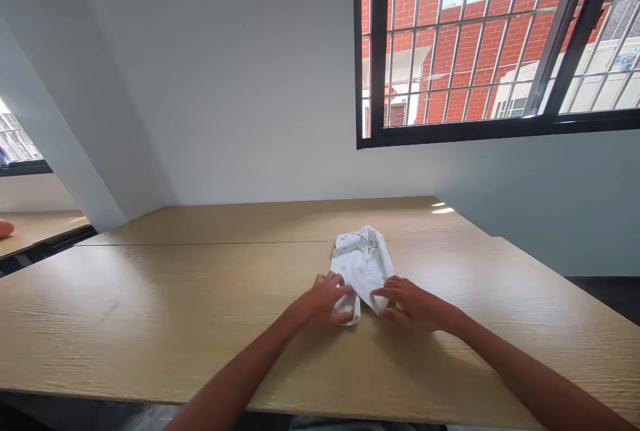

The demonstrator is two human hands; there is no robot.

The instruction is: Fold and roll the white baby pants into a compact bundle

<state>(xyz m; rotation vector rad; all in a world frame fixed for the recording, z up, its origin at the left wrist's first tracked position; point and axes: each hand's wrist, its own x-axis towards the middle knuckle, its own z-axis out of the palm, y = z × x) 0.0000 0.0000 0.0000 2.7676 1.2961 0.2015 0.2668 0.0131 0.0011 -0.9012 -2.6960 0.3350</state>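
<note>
Slim, bare forearms point(255, 364); bare hands point(320, 301); dark clothing point(345, 425) below (mostly cut off).

Prob. workrm: wood tbl point(200, 311), barred window point(480, 51).

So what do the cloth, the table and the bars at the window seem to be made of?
Cloth: probably thin cotton or similar, matt white with faint print; it creases softly.
Table: wood or wood-look board, light and slightly glossy; it shows grain lines and reflected daylight.
Bars: likely metal, perhaps steel; they look slim, silvery and shiny.
</note>
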